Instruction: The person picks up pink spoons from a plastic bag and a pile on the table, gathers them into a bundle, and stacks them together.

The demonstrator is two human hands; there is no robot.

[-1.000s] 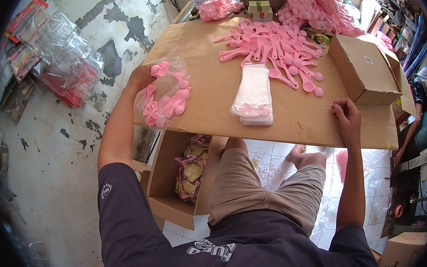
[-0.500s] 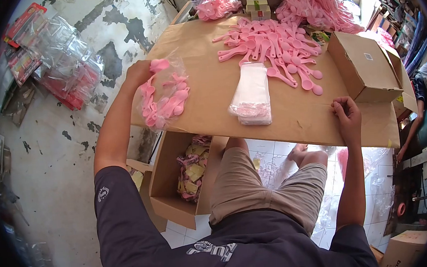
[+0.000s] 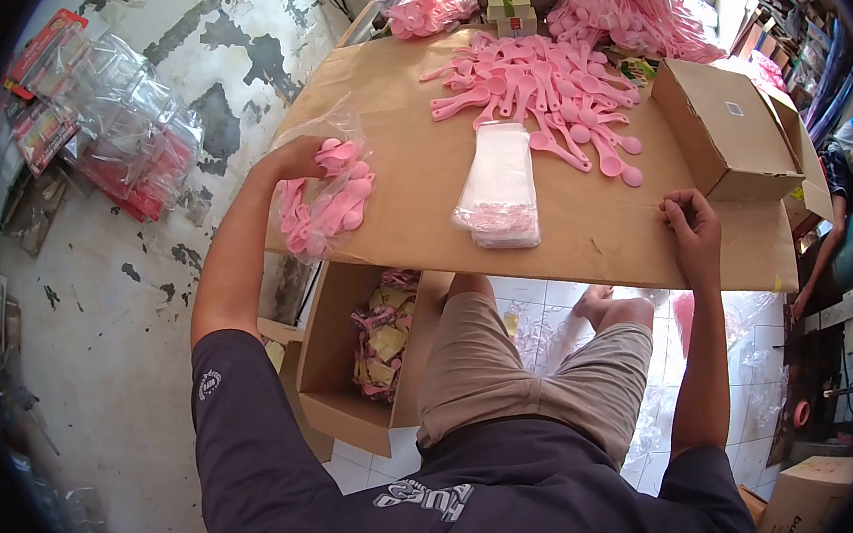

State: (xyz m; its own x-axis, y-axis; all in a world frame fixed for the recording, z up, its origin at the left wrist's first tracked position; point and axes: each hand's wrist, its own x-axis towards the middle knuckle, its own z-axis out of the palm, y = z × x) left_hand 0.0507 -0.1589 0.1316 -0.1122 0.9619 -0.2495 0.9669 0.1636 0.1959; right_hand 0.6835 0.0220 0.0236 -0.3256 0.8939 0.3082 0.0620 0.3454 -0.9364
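Pink plastic spoons (image 3: pixel 336 151) show at the fingertips of my left hand (image 3: pixel 300 158), which is closed on them. My hand is over a clear plastic bag (image 3: pixel 343 123) at the table's left edge, and more pink spoons (image 3: pixel 347 208) lie in it. How many spoons my fingers grip is hidden. My right hand (image 3: pixel 694 225) rests at the front right of the table, fingers curled and thumb against the index finger, with nothing showing in it. Between my hands lies a stack of clear bags (image 3: pixel 500 181), just in front of a pile of loose pink spoons (image 3: pixel 527 83).
A cardboard box (image 3: pixel 727 133) stands on the table's right side. At the back are a small box (image 3: pixel 511 11) and a large pink heap (image 3: pixel 616 6). Below the table, an open carton (image 3: pixel 342 398) holds pink and yellow packets. Another person's arm (image 3: pixel 822 253) shows at far right.
My left hand has moved right and slightly down with the pink spoons, towards the middle of the bag. The right hand stays where it was.
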